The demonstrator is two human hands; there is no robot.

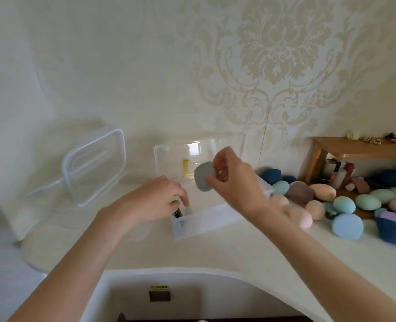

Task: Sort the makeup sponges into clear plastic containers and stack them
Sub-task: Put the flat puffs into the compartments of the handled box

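A clear plastic container [206, 220] stands on the white table in the middle, its hinged lid [176, 156] raised behind it. My right hand [234, 180] pinches a grey-blue makeup sponge [203, 178] above the container. My left hand [162, 196] reaches into the container's left end, fingers curled down onto a dark item that is mostly hidden. A pile of sponges [345, 203] in peach, teal, light blue, navy, brown and purple lies on the table to the right.
A second clear container [94, 168] leans tilted against the wall at the left. A small wooden shelf [364, 149] with small items stands at the far right. The table's curved front edge [192, 270] is near me.
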